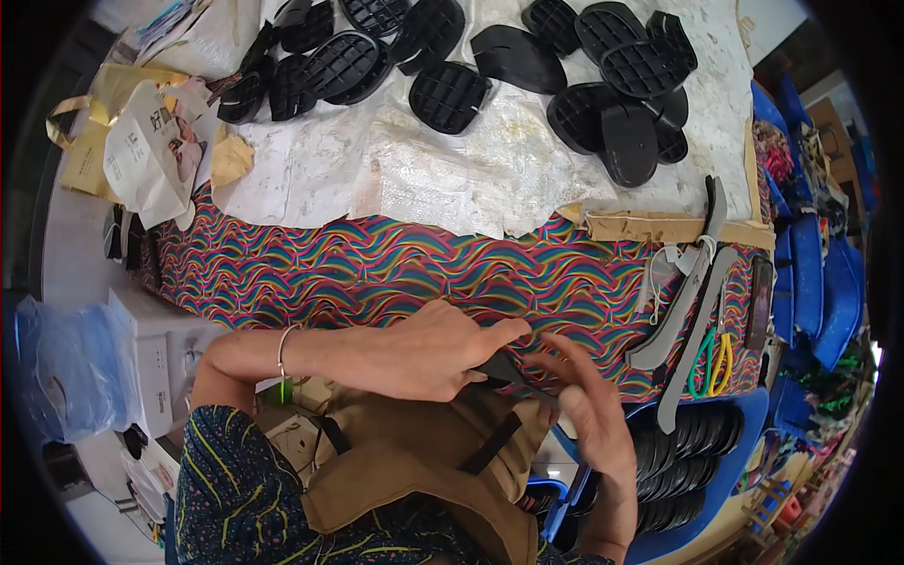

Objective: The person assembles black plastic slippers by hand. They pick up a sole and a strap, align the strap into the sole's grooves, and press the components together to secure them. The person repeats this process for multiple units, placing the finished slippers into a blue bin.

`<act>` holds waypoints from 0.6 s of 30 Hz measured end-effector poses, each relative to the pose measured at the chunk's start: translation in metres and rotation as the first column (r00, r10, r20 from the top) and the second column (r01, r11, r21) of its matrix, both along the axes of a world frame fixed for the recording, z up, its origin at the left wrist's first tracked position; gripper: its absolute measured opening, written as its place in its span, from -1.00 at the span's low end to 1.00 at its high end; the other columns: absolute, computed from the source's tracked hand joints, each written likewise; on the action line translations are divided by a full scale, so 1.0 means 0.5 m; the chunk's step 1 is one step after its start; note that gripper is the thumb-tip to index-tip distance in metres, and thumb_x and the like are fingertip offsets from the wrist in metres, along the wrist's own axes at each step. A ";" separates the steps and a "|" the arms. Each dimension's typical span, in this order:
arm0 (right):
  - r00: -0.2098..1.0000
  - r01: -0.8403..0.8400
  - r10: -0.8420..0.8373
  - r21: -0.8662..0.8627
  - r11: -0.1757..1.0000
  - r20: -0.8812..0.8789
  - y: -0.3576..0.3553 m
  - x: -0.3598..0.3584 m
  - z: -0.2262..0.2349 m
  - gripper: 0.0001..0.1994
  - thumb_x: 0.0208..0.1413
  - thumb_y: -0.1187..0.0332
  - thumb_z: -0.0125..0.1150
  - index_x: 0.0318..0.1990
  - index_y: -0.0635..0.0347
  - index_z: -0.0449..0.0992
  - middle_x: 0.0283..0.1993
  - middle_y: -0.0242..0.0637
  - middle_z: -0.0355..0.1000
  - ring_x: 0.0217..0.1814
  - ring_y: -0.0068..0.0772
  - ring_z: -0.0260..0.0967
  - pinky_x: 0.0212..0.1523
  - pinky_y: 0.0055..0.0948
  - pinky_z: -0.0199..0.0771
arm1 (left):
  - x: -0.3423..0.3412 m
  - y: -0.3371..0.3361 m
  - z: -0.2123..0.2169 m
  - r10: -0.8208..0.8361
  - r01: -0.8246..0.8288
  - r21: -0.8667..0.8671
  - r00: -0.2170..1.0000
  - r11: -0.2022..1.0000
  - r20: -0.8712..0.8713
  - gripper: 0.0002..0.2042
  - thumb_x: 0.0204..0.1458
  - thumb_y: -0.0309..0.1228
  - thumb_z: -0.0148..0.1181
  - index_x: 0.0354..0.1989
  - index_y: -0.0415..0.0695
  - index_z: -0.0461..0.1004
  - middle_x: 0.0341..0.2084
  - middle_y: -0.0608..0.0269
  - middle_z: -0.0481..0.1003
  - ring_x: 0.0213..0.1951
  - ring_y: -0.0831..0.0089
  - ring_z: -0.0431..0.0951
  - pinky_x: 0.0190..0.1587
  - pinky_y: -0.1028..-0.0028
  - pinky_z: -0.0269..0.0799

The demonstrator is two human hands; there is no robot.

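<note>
Near table edge, left hand is gripping black sole over patterned cloth; right hand is hovering beside it, fingers loose, holding nothing. Many soles are lying on white sheet, more stacked in blue bin; work looking partway done.

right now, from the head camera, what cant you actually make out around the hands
- The dark piece between the hands: mostly covered by the left hand, so its shape is unclear.
- The right hand: motion-blurred, its grip cannot be told.
- The stacked black soles in the blue bin: partly hidden behind the right hand and the grey strips.
- The white boxes at left: bent and small near the rim.
</note>
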State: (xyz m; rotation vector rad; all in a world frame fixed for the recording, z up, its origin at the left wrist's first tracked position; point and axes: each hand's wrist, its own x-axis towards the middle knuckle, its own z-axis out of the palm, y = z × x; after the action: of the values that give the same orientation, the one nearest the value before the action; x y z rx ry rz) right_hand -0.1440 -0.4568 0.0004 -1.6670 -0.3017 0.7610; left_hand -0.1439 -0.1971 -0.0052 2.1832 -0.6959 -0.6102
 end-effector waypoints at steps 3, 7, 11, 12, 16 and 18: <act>0.919 -0.128 0.169 0.136 0.982 -0.356 -0.036 0.009 -0.032 -0.55 0.36 0.14 0.06 0.25 0.26 0.37 -0.16 -0.18 0.58 -0.29 -0.45 0.50 -0.23 -0.45 0.48 | -0.009 -0.006 0.020 -0.082 0.076 0.056 0.990 0.996 0.113 -0.25 -0.23 -0.60 0.25 0.28 -0.32 0.19 -0.28 -0.05 0.54 -0.38 0.00 0.60 -0.48 0.15 0.42; 0.801 0.029 0.117 0.233 0.972 -0.587 -0.047 -0.009 -0.038 -0.75 0.29 0.28 0.19 -0.05 0.29 0.55 -0.34 -0.35 0.52 -0.36 -0.59 0.39 -0.34 -0.59 0.33 | -0.003 -0.012 0.052 -0.160 0.149 0.068 0.963 0.987 0.217 -0.19 -0.31 -0.59 0.24 0.30 -0.32 0.16 -0.30 -0.01 0.56 -0.43 0.06 0.59 -0.51 0.23 0.44; 0.990 -0.008 -0.010 -0.126 0.992 -0.144 -0.075 0.057 0.058 -0.94 0.06 0.51 0.36 -0.33 0.28 0.59 -0.45 -0.47 0.47 -0.43 -0.74 0.35 -0.42 -0.65 0.26 | -0.017 -0.026 0.052 -0.188 0.185 0.036 0.978 0.982 0.092 -0.19 -0.23 -0.63 0.20 0.33 -0.42 0.07 -0.55 0.00 0.50 -0.52 0.04 0.56 -0.54 0.18 0.39; 0.999 0.017 -0.021 -0.179 0.984 -0.025 -0.074 0.065 0.093 -0.94 0.01 0.55 0.38 -0.37 0.29 0.59 -0.46 -0.47 0.47 -0.45 -0.75 0.34 -0.43 -0.65 0.27 | -0.032 -0.033 0.046 -0.177 0.177 0.022 0.984 0.984 -0.002 -0.18 -0.22 -0.62 0.21 0.35 -0.38 0.06 -0.55 0.01 0.50 -0.52 0.04 0.56 -0.54 0.19 0.39; 0.998 0.064 -0.064 -0.071 0.995 0.006 -0.092 0.061 0.099 -0.86 0.02 0.60 0.39 -0.26 0.27 0.57 -0.45 -0.46 0.50 -0.46 -0.75 0.33 -0.46 -0.65 0.28 | -0.029 -0.024 0.057 -0.016 0.011 -0.174 0.999 0.985 -0.029 -0.19 -0.11 -0.60 0.25 0.40 -0.19 0.06 -0.52 0.08 0.52 -0.52 0.08 0.57 -0.53 0.23 0.41; 0.947 0.206 -0.183 0.060 0.977 -0.265 -0.085 0.042 0.071 -0.82 0.06 0.59 0.38 -0.20 0.26 0.54 -0.43 -0.46 0.51 -0.44 -0.76 0.34 -0.48 -0.65 0.28 | -0.029 -0.023 0.065 0.087 -0.095 -0.277 0.995 0.956 -0.040 -0.27 -0.03 -0.60 0.30 0.37 -0.09 0.18 -0.44 0.11 0.57 -0.50 0.13 0.59 -0.51 0.27 0.42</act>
State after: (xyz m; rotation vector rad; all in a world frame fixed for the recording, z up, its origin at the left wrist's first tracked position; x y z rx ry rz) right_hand -0.1228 -0.4992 0.0360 -1.4701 0.0138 0.7929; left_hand -0.1585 -0.2084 0.0272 1.9297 -0.6227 -0.4625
